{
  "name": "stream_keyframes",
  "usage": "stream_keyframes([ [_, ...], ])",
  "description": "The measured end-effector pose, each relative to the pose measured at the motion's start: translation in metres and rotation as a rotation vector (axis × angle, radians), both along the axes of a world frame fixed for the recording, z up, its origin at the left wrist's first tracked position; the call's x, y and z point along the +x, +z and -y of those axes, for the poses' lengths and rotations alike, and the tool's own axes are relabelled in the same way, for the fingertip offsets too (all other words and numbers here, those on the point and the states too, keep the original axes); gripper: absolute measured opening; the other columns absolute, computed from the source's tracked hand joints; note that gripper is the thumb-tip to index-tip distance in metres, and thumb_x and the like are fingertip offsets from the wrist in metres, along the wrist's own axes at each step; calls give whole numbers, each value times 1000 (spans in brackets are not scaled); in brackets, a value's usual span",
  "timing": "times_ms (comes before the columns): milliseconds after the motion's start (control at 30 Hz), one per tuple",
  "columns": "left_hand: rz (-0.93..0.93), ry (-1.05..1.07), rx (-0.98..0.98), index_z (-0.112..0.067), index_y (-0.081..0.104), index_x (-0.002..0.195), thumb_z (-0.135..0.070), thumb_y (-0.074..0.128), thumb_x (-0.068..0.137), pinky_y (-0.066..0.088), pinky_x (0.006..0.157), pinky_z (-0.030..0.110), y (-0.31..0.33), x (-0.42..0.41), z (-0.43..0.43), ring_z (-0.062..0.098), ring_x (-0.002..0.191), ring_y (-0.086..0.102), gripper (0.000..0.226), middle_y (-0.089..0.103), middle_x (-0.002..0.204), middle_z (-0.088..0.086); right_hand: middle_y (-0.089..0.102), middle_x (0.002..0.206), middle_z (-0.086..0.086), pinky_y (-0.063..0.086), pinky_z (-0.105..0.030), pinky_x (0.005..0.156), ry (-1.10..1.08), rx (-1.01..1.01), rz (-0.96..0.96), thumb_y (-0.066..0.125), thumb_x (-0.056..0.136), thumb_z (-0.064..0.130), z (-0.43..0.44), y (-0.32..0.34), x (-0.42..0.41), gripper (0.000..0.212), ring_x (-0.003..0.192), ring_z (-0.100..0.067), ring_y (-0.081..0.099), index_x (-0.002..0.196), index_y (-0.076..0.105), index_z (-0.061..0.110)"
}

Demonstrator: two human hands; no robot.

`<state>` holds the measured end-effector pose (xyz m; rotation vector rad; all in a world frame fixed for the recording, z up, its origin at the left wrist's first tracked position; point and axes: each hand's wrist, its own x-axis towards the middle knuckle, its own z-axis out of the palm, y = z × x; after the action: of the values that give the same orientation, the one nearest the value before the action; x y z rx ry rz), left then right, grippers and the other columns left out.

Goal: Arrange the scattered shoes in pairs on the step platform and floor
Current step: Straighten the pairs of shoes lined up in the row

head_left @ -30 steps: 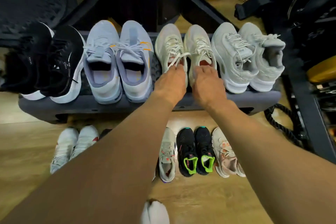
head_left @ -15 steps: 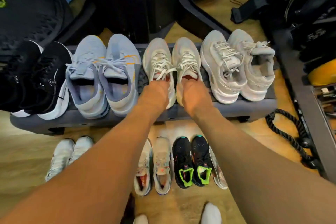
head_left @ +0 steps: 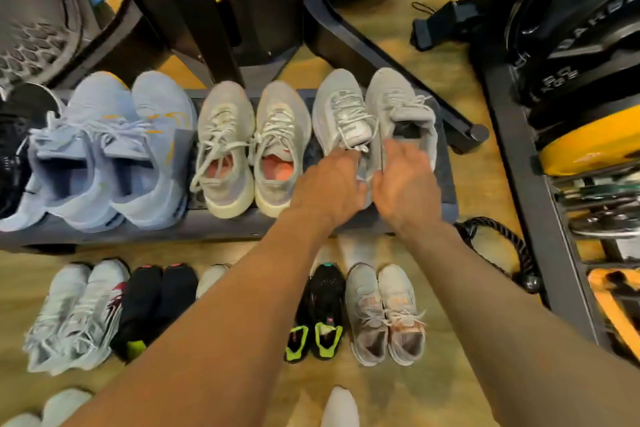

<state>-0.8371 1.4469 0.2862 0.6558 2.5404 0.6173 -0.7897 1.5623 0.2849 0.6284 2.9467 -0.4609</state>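
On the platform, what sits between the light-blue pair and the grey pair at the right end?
Head view: the off-white pair with pink insoles, side by side on the step platform.
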Motion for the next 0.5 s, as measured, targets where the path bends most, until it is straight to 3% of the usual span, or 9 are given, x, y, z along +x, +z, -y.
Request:
stream_keyframes([
  [133, 80, 25, -183, -6, 54, 119, -18, 52, 93, 45, 92, 44, -23, 3, -37, 37, 113, 55, 29, 55, 123, 17, 50, 127, -13, 42, -40, 94, -17, -25, 188, 47, 94, 13, -27, -17, 1, 32, 123, -30, 43, 126, 45, 9],
  [333, -59, 35, -171, -1, 59, 103, -7, 52, 89, 46, 80, 44, -33, 5, -41, 42, 100, 58, 16, 61, 106, 21, 57, 118, -15, 42, -38, 76, -2, 40, 101, 44, 93, 4, -28, -26, -6, 26, 113, -32, 51, 117, 52, 6],
  [500, -61, 8, -195, 0, 60, 100, 0, 50, 84, 46, 81, 46, -39, 7, -33, 43, 102, 57, 18, 60, 106, 22, 58, 117, -13, 42, -38, 75, 29, 46, 113, 46, 90, -1, -24, -27, 6, 28, 113, -32, 51, 116, 54, 7],
])
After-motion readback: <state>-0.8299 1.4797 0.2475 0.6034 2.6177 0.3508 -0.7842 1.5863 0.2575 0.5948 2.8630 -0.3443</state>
